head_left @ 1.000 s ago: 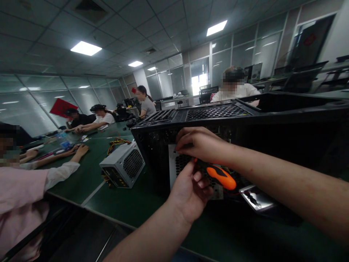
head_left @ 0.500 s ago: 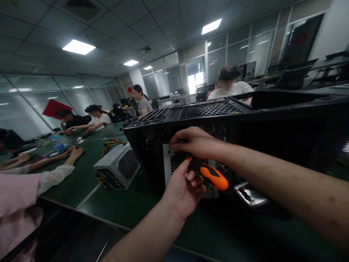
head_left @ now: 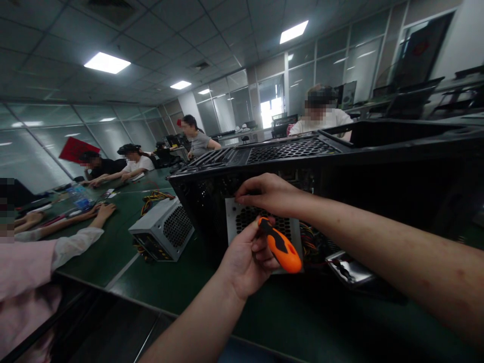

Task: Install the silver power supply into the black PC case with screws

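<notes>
Head camera view, looking forward and down across a long dark green bench [head_left: 162, 282] in an office with glass partition walls and ceiling lights. My left hand [head_left: 245, 259] comes up from the bottom of the frame, its grip closed around the orange and black handle of a screwdriver [head_left: 280, 245]; the handle slants down to the right, and the shaft and tip are hidden, so I cannot tell where the tip sits. My right hand [head_left: 266, 194] reaches in from the right, its forearm crossing the lower right of the frame. Its fingers are curled together and rest on the top edge of a silver perforated power supply [head_left: 242, 214] mounted in the rear of a black computer case [head_left: 340, 166]. The case lies on its side on the bench, a mesh panel facing up, and fills the middle and right of the frame. Coloured cables [head_left: 313, 242] show inside the case, just right of the screwdriver. To the left of the case, a second silver power supply [head_left: 162, 231] sits loose on the bench with yellow and red wires behind it. A person in a pink sleeve [head_left: 34, 257] sits at the left edge, and several other people sit farther along the bench and behind the case.
</notes>
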Demonstrator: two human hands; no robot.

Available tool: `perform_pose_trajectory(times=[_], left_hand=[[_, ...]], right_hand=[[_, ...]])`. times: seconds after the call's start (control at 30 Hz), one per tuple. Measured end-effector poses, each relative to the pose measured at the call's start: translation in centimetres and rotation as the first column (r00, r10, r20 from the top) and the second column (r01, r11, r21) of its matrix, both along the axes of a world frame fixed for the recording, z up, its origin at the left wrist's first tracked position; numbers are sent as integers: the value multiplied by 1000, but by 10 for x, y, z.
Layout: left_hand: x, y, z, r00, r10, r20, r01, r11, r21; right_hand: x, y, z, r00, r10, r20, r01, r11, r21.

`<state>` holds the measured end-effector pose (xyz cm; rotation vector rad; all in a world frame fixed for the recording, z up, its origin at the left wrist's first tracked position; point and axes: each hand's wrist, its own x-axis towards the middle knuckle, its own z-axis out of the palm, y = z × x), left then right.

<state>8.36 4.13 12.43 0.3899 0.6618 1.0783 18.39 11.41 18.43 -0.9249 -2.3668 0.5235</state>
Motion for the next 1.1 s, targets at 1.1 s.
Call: perform_pose_trajectory(times=[1.1], left_hand=[[-20,-46,-39,940,-93,-328,216,908,359]], right_hand=[[32,-76,-7,843,-15,-538,134,974,183]])
